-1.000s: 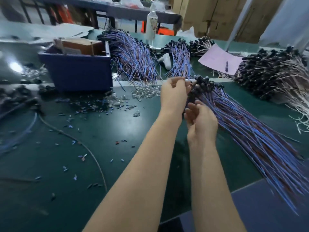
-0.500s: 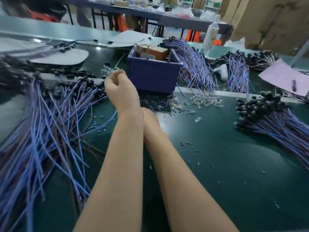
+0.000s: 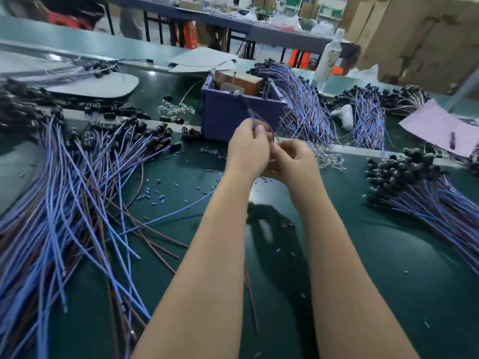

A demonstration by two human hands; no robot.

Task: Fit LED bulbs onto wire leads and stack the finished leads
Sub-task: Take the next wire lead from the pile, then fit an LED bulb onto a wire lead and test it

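Nearest the camera, a thin reddish wire [image 3: 251, 294] runs lengthwise between the two bare forearms above the green table mat [image 3: 388, 255]. Whether it is the tail of the held lead is not clear.

Farther out, the left hand [image 3: 247, 150] has its fingers curled and pinches a wire lead [image 3: 248, 112] between thumb and fingertips. The lead's long axis runs away from the person. It rises out of the top of the fist and tilts slightly left, its blurred dark tip pointing toward the blue bin [image 3: 228, 117]. A brown loop of the lead bends over to the right between the hands.

The right hand [image 3: 294, 161] sits just beside the left, touching it, with its fingers curled in toward the loop. What it grips, if anything, is too small and blurred to tell.

To the left of the hands, a loose pile of blue and brown leads [image 3: 64, 203] fans across the mat, its black ends toward the far side. To the right, well apart from the hands, lies a tidier stack of leads [image 3: 427, 198] with black heads bunched at its far left end. Clear LED bulbs [image 3: 328, 158] are scattered just beyond the right hand. Behind the bin are more wire bundles [image 3: 303, 104], a bottle [image 3: 328, 58] and a pink paper [image 3: 440, 125].
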